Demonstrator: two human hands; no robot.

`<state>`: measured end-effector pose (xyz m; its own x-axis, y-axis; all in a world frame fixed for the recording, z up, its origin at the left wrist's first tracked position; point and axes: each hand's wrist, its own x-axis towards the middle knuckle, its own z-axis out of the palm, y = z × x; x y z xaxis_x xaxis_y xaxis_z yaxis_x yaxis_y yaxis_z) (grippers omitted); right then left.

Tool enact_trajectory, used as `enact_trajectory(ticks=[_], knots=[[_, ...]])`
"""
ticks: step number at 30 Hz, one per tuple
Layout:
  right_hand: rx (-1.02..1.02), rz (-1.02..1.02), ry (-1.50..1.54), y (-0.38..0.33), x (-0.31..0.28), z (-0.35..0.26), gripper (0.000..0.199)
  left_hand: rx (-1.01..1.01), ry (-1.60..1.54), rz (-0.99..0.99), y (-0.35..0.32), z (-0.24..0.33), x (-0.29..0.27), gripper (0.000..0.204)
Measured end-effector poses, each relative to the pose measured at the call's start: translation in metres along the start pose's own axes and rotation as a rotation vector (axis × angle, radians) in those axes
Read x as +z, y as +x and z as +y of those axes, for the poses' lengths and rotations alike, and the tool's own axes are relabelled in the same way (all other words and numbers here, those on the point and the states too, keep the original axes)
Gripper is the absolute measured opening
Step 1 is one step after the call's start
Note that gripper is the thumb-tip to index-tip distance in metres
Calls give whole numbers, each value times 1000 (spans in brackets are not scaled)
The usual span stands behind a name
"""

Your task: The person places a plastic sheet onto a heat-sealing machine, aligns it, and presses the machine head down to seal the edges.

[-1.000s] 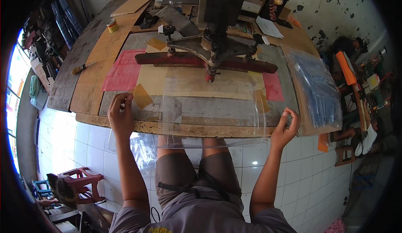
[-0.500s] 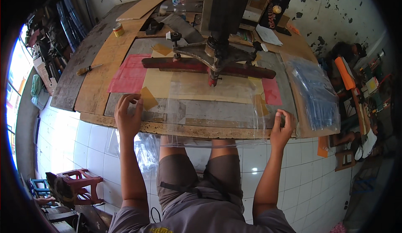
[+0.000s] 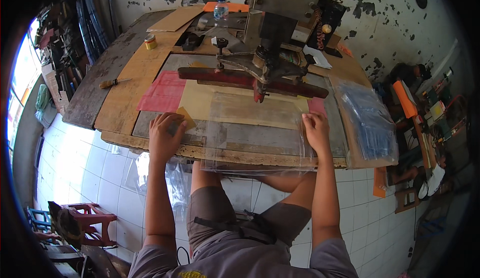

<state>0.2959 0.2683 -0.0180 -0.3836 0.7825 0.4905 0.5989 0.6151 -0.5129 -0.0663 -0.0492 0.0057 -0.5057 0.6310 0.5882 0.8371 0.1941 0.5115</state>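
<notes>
A clear plastic sheet (image 3: 260,145) lies over the near edge of the work board, and its front end hangs over the edge. My right hand (image 3: 316,132) is at the sheet's right side, fingers curled against the thumb; whether the film is pinched between them cannot be made out. To the left of the sheet, my left hand (image 3: 166,134) rests on the board with fingers loosely bent and thumb apart, beside a brown tape patch (image 3: 186,118). Above the sheet's far end hangs the press's dark red bar (image 3: 225,78), with a gap before my fingers.
A stack of bluish clear plastic (image 3: 369,123) lies on the right. Pink sheet (image 3: 161,92) and yellowish sheet (image 3: 197,98) cover the board under the bar. A screwdriver (image 3: 112,83), small jar (image 3: 150,41) and bottle (image 3: 220,12) stand or lie farther off. Another person (image 3: 407,75) is at the right.
My right hand has moved inward to the sheet's right side. The press bar appears lower. My right leg has swung out to the right, and the view has shifted slightly.
</notes>
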Motion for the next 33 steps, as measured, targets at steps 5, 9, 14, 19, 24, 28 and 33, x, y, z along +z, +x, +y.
enact_trajectory(ticks=[5, 9, 14, 19, 24, 28, 33], knots=[[94, -43, -39, 15, 4, 7, 35, -6, -14, -15, -1, -1, 3, 22], [64, 47, 148, 6, 1, -3, 32, 0, 3, -15, -2, -2, 0, 23], [144, -53, 397, -33, -35, -35, 28, 22, 20, -29, -2, -3, -3, 25], [115, -42, 748, -85, -38, -23, 23, 73, -109, -119, 3, 16, 2, 37], [123, 42, 813, -86, -34, -34, 21, 124, -332, -295, 5, 49, 24, 43], [135, 50, 819, -89, -33, -28, 18, -148, -463, -375, 3, 50, 35, 42], [139, 57, 818, -91, -28, -26, 15, -311, -703, -172, -4, 65, 41, 51]])
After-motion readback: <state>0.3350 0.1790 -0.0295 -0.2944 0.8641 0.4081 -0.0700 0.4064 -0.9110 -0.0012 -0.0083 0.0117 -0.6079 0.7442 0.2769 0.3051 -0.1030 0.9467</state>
